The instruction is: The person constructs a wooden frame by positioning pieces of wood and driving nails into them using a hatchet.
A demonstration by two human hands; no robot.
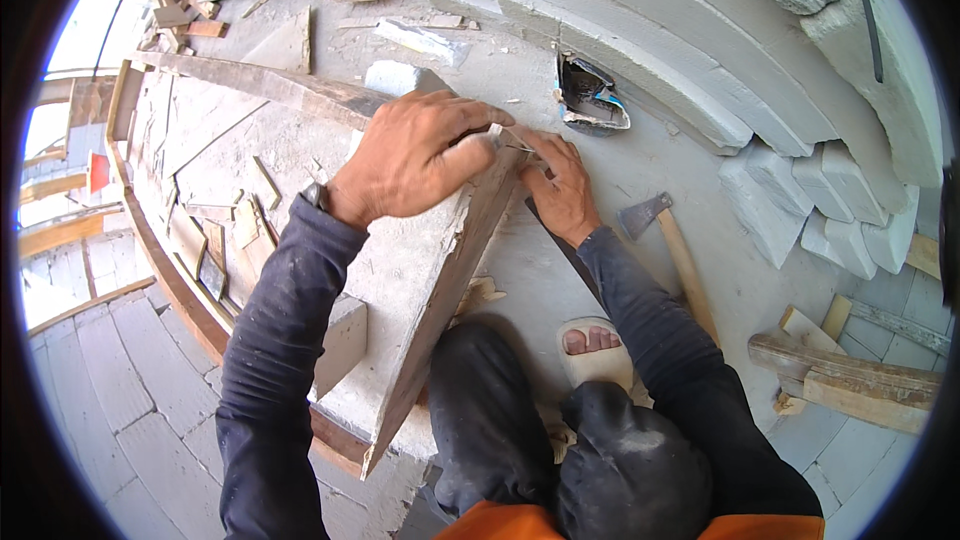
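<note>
My left hand (425, 155) is closed in a pinch above the far end of a long wooden board (440, 290) standing on edge. A small whitish bit shows at its thumb; what the fingers hold is too small to make out. Against the same board end, my right hand (562, 190) has its fingers curled together, their tips close to the left hand's. Between the hands a thin, light line like a wire or nail shows. Below my right hand and forearm runs a dark, narrow strip (568, 258), partly covered by the sleeve.
A hatchet (680, 250) lies right of my right forearm. Beyond the hands sits a torn package (590, 95) beside stacked pale blocks (640, 50). Wood scraps (250, 215) litter the left side. Boards (850, 370) lie at the right. My sandalled foot (595, 350) stands below.
</note>
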